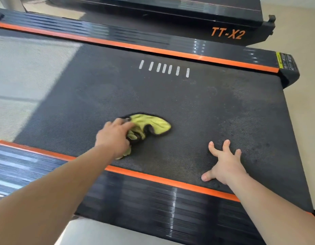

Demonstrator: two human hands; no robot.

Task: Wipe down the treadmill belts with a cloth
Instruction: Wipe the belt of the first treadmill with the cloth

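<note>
L hand fingers bunched round yellow cloth on belt; R hand fingers splayed flat, bracing. Rec: flatten cloth, overlap strokes w/ even pressure.

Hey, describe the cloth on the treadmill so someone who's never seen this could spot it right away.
Start at the wide black treadmill belt between two orange stripes. Near its middle, below a row of short white dashes, the left hand grips a crumpled cloth. It is the only yellow-green thing there, edged in dark trim; the right hand rests bare on the belt.
</note>
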